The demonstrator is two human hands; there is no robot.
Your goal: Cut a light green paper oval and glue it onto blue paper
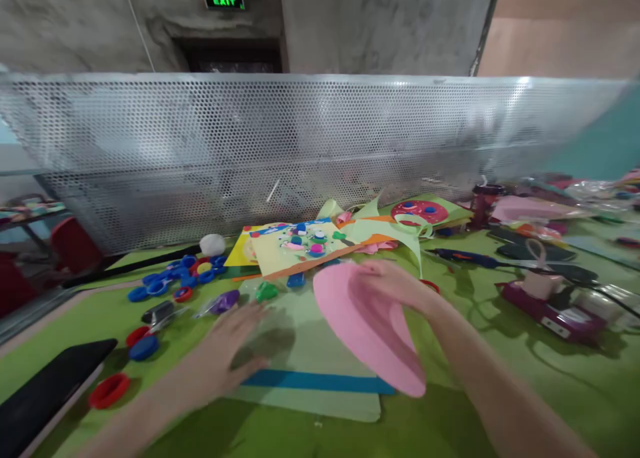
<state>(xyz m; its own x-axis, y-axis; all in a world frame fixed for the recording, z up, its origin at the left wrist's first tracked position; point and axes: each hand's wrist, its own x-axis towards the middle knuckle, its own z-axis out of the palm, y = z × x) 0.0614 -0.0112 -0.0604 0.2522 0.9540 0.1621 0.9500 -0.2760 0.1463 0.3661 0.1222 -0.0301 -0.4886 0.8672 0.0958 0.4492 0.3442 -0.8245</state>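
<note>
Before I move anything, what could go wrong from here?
The pink paper is already curved in the right hand, so a tighter grip might crease it. Its lower edge overlaps the right end of the blue strip in this view, so a low sweep could drag the strip. The left forearm appears close to the red ring and might knock it.
</note>
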